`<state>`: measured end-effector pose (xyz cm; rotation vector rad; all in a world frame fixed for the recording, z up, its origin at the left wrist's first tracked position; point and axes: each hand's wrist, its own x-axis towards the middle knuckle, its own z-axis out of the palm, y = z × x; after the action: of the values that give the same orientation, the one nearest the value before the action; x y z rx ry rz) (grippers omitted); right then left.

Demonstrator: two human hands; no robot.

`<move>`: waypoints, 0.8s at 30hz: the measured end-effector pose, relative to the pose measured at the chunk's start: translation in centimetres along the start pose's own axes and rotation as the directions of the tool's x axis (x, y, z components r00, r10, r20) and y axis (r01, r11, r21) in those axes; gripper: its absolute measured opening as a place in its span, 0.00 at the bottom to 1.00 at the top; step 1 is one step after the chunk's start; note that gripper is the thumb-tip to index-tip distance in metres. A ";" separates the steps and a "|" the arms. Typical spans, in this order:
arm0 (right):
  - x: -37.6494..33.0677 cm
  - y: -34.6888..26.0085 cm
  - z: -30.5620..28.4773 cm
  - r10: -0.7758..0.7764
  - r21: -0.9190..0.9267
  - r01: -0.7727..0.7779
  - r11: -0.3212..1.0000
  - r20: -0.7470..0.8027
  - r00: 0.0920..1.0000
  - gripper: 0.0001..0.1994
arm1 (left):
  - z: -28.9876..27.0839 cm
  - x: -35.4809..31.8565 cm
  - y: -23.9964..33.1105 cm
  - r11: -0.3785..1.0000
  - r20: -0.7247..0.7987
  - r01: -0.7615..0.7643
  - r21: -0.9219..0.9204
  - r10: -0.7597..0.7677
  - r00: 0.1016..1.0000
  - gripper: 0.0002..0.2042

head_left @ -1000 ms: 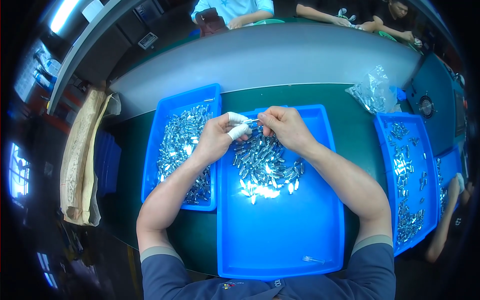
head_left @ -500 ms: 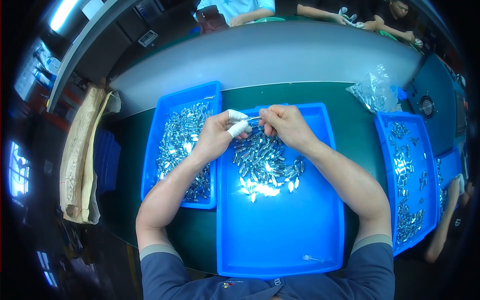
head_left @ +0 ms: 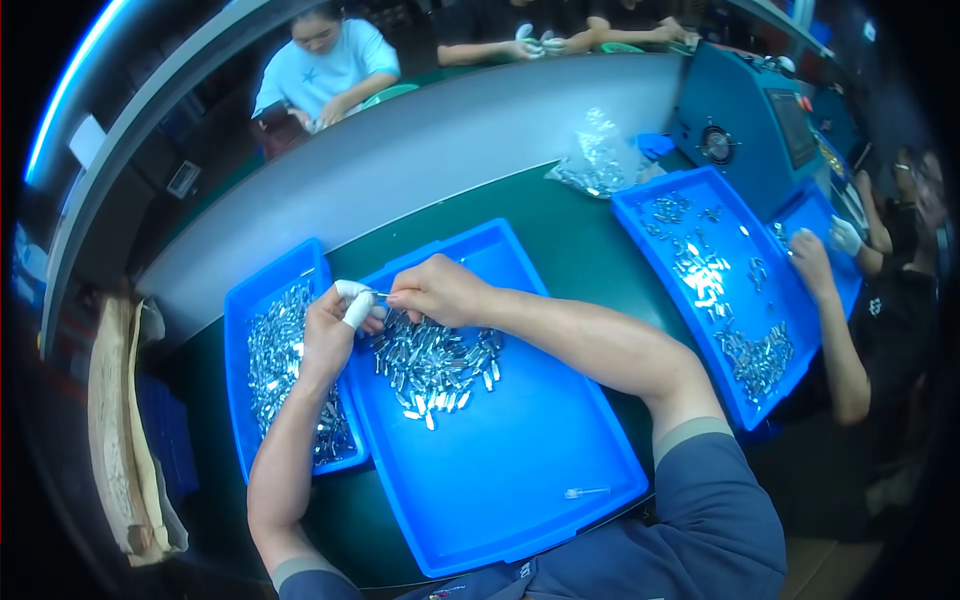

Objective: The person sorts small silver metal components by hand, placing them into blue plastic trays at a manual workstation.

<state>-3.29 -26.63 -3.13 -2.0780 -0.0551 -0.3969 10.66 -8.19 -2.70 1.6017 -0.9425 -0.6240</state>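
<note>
My left hand, with white coverings on some of its fingers, is closed in a pinch above the far left of the large blue tray. My right hand meets it there, thumb and fingers pressed together. Between the two sits a thin, shiny metal part, held by both and mostly covered by fingers. Just below the hands, a heap of small silvery metal pieces lies in the tray. A small clear plastic piece rests alone near the tray's close right corner.
Left of the large tray, a narrower blue tray is full of similar metal pieces. Another blue tray with scattered pieces stands right, by a co-worker's arm. Behind are a clear bag and a grey partition; people work beyond it.
My view has turned toward the right, so the trays appear tilted and farther left. Both hands stay together on the thin metal part, over the heap.
</note>
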 end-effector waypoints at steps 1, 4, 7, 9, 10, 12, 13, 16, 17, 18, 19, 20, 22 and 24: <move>-0.2 0.0 -0.4 -0.009 0.028 0.009 1.000 0.002 1.000 0.14 | 0.3 0.1 0.0 1.000 -0.011 -0.005 -0.017 0.005 1.000 0.08; -0.5 -0.1 -2.2 0.003 0.188 0.027 0.982 -0.158 0.987 0.13 | 0.3 0.1 0.1 0.999 0.041 -0.043 -0.018 0.043 0.998 0.11; -2.1 -1.7 -6.4 0.149 0.380 0.038 0.924 -0.450 0.881 0.14 | -0.2 -0.1 -0.2 0.999 0.068 -0.044 0.001 0.044 0.997 0.13; -4.1 -2.9 -9.5 0.164 0.458 0.164 0.874 -0.595 0.787 0.15 | 0.0 -0.2 -0.1 0.997 0.082 -0.057 0.060 0.052 0.995 0.14; -5.1 -3.4 -11.0 0.162 0.455 0.208 0.866 -0.647 0.745 0.15 | -0.1 -0.2 -0.1 0.996 0.089 -0.064 0.064 0.058 0.994 0.15; -7.1 -4.6 -13.1 0.153 0.432 0.255 0.865 -0.711 0.686 0.15 | 0.1 -0.4 0.3 0.993 0.100 -0.080 0.087 0.071 0.992 0.15; -8.0 -5.2 -14.0 0.132 0.402 0.300 0.865 -0.760 0.636 0.16 | 0.2 -0.4 0.4 0.990 0.093 -0.078 0.119 0.067 0.993 0.15; -9.8 -6.6 -15.4 0.081 0.319 0.363 0.875 -0.837 0.541 0.16 | 0.2 -0.5 0.3 0.989 0.111 -0.093 0.118 0.080 0.991 0.17; -10.2 -7.0 -15.5 0.061 0.281 0.370 0.886 -0.860 0.507 0.16 | 0.2 -0.5 0.3 0.989 0.105 -0.084 0.119 0.072 0.992 0.17; -10.6 -7.3 -15.6 0.055 0.274 0.376 0.885 -0.865 0.499 0.16 | 0.2 -0.5 0.3 0.990 0.113 -0.087 0.113 0.074 0.991 0.18; -10.9 -7.6 -15.6 0.039 0.247 0.371 0.895 -0.872 0.487 0.16 | 0.2 -0.5 0.4 0.989 0.118 -0.095 0.117 0.082 0.990 0.18; -11.2 -7.7 -15.6 0.026 0.224 0.363 0.904 -0.879 0.476 0.16 | 0.3 -0.5 0.5 0.986 0.118 -0.103 0.134 0.087 0.989 0.19; -11.7 -7.8 -15.5 0.021 0.212 0.351 0.912 -0.879 0.477 0.16 | 0.3 -0.6 0.6 0.982 0.121 -0.112 0.154 0.094 0.988 0.19; -12.1 -7.9 -15.5 0.019 0.205 0.336 0.919 -0.876 0.481 0.16 | 0.2 -0.5 0.5 0.985 0.120 -0.098 0.142 0.081 0.990 0.19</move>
<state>-20.30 -34.15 7.00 -1.2944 0.2751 -1.4324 10.07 -7.89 -2.31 1.6578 -1.1620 -0.5988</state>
